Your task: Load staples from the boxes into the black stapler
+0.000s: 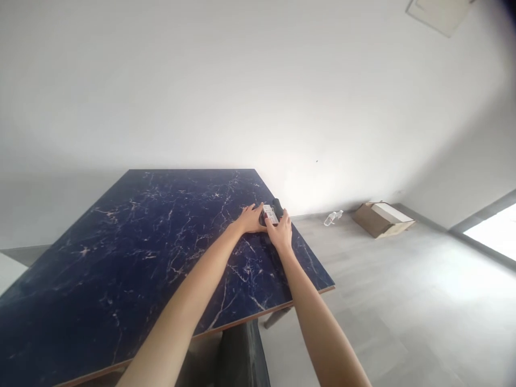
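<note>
While the left hand [250, 219] and right hand [282, 232] hold a small dark item [271, 214] between them near the table's [161, 242] right edge, a sideways slip could send it over. A dark piece [277, 206] just beyond, perhaps part of it, might be knocked by the fingers. Farther off, a bottle [331, 218] and box [373, 220] sit on the floor [346, 279].

A compact black object with a white rectangular printed label [271, 214] is gripped between the left hand [250, 219] and right hand [281, 232]; its labelled face is turned upward; it is at the right edge of the dark-blue, white-veined tabletop [169, 236]; its lower sides are hidden by fingers.
</note>
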Tool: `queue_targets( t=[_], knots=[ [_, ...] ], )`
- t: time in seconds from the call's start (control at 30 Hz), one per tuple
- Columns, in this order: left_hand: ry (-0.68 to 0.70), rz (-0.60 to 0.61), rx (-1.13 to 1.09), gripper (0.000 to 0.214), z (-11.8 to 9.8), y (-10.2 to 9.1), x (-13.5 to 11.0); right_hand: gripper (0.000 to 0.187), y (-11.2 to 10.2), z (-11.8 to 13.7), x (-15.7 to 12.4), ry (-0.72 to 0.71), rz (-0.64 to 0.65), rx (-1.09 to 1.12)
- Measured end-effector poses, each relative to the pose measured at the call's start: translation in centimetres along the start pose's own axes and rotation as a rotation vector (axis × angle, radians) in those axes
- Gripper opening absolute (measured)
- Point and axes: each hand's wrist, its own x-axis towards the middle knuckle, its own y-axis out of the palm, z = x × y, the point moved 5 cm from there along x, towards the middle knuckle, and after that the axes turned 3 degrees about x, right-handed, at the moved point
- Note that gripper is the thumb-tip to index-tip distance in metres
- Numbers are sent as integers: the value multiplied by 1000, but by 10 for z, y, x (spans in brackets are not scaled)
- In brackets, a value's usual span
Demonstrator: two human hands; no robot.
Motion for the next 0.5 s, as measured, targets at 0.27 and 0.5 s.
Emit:
queue_targets(
  t=[0.27, 0.5],
  knots=[
    [120, -205, 7, 89, -19, -12, -38, 87, 0, 0, 0, -28, 5, -60],
    [87, -397, -167, 51, -23, -32, -68, 77, 5, -2, 4, -75, 20, -139]
  ],
)
